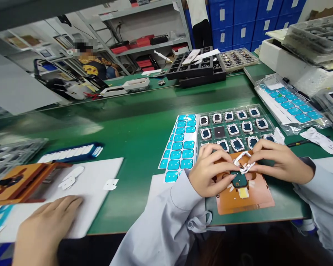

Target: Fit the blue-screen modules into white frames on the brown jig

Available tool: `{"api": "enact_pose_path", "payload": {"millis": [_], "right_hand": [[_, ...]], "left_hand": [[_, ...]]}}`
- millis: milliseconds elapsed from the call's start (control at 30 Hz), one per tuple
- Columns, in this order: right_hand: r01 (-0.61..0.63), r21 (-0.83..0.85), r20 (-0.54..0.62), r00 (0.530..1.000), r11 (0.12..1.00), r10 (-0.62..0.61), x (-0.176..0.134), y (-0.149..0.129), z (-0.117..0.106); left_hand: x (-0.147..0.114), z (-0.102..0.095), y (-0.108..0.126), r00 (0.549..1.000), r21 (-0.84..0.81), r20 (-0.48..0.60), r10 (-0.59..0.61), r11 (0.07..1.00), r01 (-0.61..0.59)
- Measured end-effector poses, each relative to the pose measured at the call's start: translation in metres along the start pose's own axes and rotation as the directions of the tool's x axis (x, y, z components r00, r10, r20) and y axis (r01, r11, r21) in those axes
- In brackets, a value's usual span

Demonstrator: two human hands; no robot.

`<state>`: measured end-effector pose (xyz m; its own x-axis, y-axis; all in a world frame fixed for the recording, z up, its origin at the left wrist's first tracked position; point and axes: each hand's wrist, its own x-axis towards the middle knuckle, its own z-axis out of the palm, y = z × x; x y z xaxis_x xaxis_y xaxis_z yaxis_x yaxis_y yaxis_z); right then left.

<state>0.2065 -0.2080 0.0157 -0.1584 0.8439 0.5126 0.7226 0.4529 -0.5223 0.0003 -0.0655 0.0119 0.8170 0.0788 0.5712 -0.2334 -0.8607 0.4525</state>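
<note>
Head cam: clear tray (262, 130) on the green worktop (133, 122) held roughly fourteen small framed parts, the front row partly hidden by both hands. Left hand (208, 171) and right hand (277, 160) had fingers pinching a white ring-shaped piece (244, 162) over the orange jig (255, 195). One blue sticker sheet (180, 146) lay beside the tray.

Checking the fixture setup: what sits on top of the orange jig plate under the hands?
On the orange jig plate lie a dark blue part, a yellow tab and a white ring. Both hands cover its upper edge.
</note>
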Motion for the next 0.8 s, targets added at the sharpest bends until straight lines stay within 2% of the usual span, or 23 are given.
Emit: {"api": "enact_pose_path", "payload": {"millis": [167, 233, 400, 533, 800], "right_hand": [[-0.015, -0.065, 0.019, 1.000, 0.998, 0.017, -0.001, 0.001, -0.002], [-0.042, -0.086, -0.018, 0.999, 0.995, 0.041, -0.002, -0.004, -0.002], [-0.090, -0.105, -0.125, 0.989, 0.990, 0.077, -0.002, -0.018, 0.006], [-0.082, -0.146, -0.133, 0.989, 0.986, 0.062, -0.003, -0.020, 0.012], [-0.093, -0.082, -0.087, 0.993, 0.992, 0.086, -0.005, -0.025, 0.015]], "left_hand": [[0.000, -0.003, 0.002, 0.998, -0.147, 0.029, 0.063, 0.987, -0.058], [0.001, -0.004, 0.001, 0.998, -0.161, 0.005, 0.057, 0.985, -0.055], [0.002, -0.003, -0.002, 0.993, -0.049, -0.105, -0.062, 0.997, 0.057], [0.002, 0.000, -0.003, 0.987, 0.007, -0.061, -0.152, 0.988, 0.153], [0.001, -0.004, 0.007, 0.991, 0.079, -0.019, -0.133, 0.988, 0.134]]}}
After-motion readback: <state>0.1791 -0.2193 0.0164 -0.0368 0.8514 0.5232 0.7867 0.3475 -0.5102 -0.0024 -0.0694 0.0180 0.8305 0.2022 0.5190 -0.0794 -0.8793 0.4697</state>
